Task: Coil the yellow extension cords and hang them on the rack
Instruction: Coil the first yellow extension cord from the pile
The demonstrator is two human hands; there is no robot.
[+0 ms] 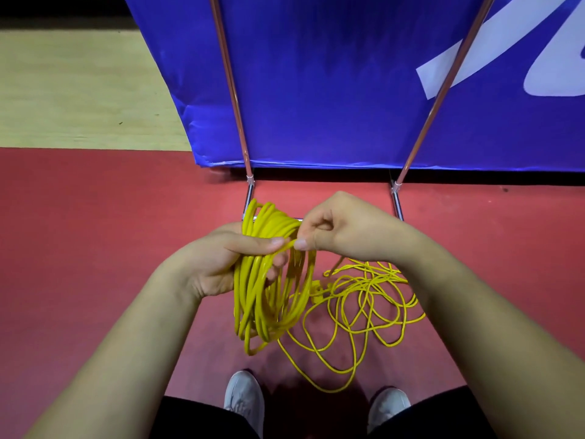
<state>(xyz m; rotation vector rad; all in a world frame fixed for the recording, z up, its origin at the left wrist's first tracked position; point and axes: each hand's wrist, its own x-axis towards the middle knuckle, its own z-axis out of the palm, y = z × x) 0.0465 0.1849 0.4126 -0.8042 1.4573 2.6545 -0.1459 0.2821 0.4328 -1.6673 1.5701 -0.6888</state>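
Many loops of thin yellow extension cord (250,289) hang in the grip of the left hand (218,264); the right hand (345,229) pinches the next strand. Tangled slack (364,282) lies on the red floor (95,248), and nothing is hung yet.

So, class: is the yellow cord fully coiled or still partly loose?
Partly loose: left hand holds a coil, but tangled cord lies on the floor.

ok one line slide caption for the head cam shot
Left hand holds a coil of yellow cord while right hand pinches a strand; loose cord lies on the red floor.
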